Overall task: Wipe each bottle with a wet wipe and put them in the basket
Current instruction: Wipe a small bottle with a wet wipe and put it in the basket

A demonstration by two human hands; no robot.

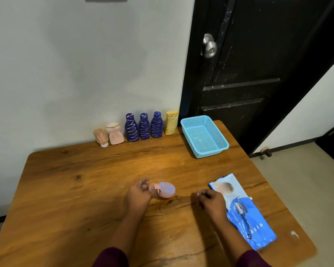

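The left hand [138, 193] grips a small pink bottle [165, 189] by its neck end, with the fingers and thumb curled round the narrow part. The bottle lies on its side near the front middle of the wooden table [85, 189]. Its long axis runs across the table from left to right: the neck points left into the hand and the rounded, blue-scribbled body points right. I cannot tell whether it rests on the wood or hangs just above it.

The right hand [212, 203] sits knuckles up just beside the bottle's free end, fingers curled in tight. Whether they pinch anything cannot be told. It lies against the left edge of a blue wet wipe pack [245, 212] that lies flat on the table.

A light blue mesh basket [218, 132] stands at the far right corner. Along the wall to its left stand a yellow bottle [171, 122], three dark blue bottles [144, 126] with pale scribbles, a squat pink bottle [114, 132] and a beige tube [101, 136] standing cap down.
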